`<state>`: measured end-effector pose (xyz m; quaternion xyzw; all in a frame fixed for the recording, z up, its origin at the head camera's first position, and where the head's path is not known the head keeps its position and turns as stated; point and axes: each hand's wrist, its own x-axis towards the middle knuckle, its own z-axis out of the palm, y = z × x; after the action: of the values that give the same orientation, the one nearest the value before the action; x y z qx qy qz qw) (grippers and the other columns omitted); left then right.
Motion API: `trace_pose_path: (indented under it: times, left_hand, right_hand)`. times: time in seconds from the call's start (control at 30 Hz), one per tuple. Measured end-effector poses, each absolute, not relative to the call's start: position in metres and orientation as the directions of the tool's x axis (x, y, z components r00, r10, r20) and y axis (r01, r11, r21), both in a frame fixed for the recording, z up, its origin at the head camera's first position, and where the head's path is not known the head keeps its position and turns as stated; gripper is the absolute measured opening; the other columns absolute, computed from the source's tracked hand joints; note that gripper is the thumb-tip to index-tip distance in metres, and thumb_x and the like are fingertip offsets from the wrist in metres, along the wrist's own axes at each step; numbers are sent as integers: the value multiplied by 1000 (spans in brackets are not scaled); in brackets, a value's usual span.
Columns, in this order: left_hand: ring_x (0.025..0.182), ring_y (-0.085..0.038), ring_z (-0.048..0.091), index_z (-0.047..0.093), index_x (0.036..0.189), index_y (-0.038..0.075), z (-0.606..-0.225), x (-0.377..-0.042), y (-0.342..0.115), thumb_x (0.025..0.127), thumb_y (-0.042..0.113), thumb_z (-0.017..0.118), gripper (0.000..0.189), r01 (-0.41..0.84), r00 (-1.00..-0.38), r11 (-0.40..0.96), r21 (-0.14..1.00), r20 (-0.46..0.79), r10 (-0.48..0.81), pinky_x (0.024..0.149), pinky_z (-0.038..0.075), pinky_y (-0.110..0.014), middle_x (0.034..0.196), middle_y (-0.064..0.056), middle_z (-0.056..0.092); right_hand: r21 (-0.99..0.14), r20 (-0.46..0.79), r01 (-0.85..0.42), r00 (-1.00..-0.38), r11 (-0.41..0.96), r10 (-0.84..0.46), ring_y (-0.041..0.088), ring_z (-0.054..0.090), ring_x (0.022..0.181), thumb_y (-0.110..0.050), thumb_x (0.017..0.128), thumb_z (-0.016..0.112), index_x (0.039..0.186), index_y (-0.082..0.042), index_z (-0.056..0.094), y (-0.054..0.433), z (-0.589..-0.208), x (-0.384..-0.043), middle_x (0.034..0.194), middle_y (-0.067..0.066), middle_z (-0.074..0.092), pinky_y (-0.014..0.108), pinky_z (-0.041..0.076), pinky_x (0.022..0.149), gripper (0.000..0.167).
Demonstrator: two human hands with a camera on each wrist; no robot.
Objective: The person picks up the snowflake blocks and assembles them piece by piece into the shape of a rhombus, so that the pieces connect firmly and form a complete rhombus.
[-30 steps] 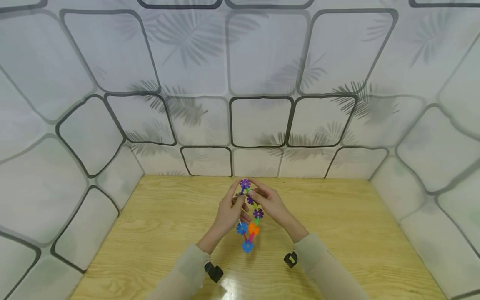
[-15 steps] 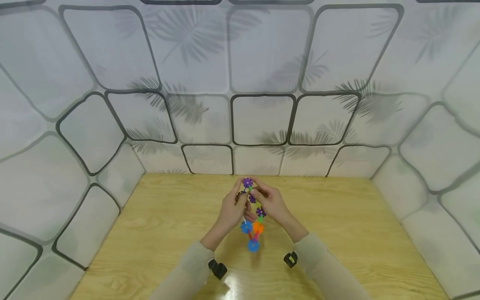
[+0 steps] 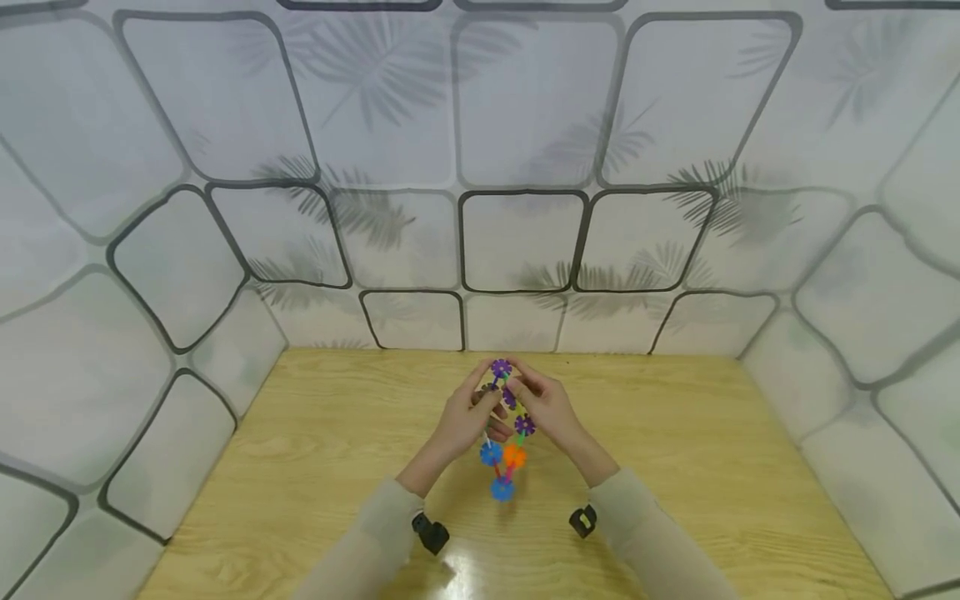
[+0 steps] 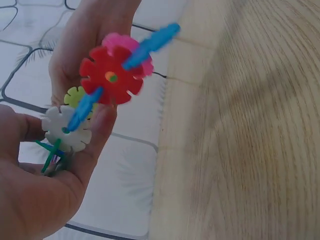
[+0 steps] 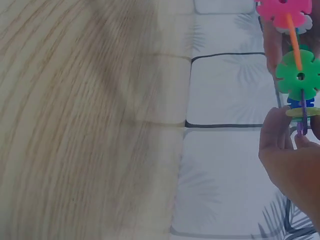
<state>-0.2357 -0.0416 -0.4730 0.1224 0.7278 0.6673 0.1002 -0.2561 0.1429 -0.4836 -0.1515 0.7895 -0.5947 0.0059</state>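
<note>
A closed loop of notched snowflake discs hangs between my hands. At its top is a purple disc [image 3: 501,367]; an orange disc [image 3: 514,456] and a blue disc [image 3: 502,488] are at the bottom. On the loop's left side, my left hand [image 3: 467,418] pinches a disc near the top, mostly hidden by the thumb. My right hand [image 3: 549,410] pinches the upper right side beside another purple disc. The left wrist view shows a red disc [image 4: 111,75] and a white disc [image 4: 65,129]; a green disc [image 5: 300,75] appears in the right wrist view.
The loop is over a wooden table [image 3: 660,450]. Patterned white cloth walls [image 3: 525,242] rise behind the table and on both sides. Small black devices [image 3: 430,533] sit at the wrists.
The loop and my left hand have shifted slightly right since a second ago. My right hand stays in nearly the same place. Both hands keep their pinch.
</note>
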Motion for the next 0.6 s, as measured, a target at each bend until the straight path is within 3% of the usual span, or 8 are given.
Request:
trace_pose_path:
  times: [0.1, 0.23, 0.4, 0.5, 0.6]
  left_hand:
    - [85, -44, 78, 24, 169, 21, -473, -236, -42, 109, 19, 52, 67, 20, -946, 96, 995, -12, 323, 73, 68, -46, 105, -30, 70]
    - [96, -48, 76, 31, 166, 12, -475, -236, -44, 106, 20, 54, 64, 17, -949, 174, 985, -39, 313, 73, 68, -45, 120, -32, 68]
    - [86, -36, 77, 44, 159, 4, -479, -235, -47, 105, 19, 58, 58, 30, -947, 245, 969, -51, 317, 71, 68, -44, 129, -32, 65]
    - [81, -27, 76, 47, 155, -2, -482, -235, -48, 105, 18, 58, 56, 41, -944, 258, 965, -47, 328, 71, 68, -43, 130, -32, 64]
    - [79, -25, 77, 47, 154, -6, -484, -236, -48, 105, 16, 57, 55, 42, -942, 260, 965, -48, 332, 73, 68, -47, 131, -33, 63]
  right_hand:
    - [-943, 156, -221, -955, 251, -252, 11, 49, 73, -24, 112, 54, 158, -13, 50, 146, -488, -258, 123, 23, 73, 21, 40, 61, 47]
    - [-939, 149, -216, -956, 266, -251, 10, 46, 69, -24, 112, 54, 158, -14, 50, 151, -495, -262, 123, 25, 73, 21, 38, 60, 47]
    - [-938, 111, -178, -967, 298, -229, 11, 45, 68, -26, 112, 54, 159, -16, 49, 156, -500, -265, 124, 22, 73, 23, 39, 60, 48]
    - [-936, 90, -156, -973, 315, -215, 13, 52, 77, -27, 112, 54, 159, -17, 49, 156, -503, -268, 125, 20, 73, 24, 43, 65, 48]
    - [-936, 73, -137, -977, 326, -200, 19, 60, 87, -28, 112, 55, 158, -17, 51, 156, -506, -270, 126, 20, 73, 28, 48, 71, 48]
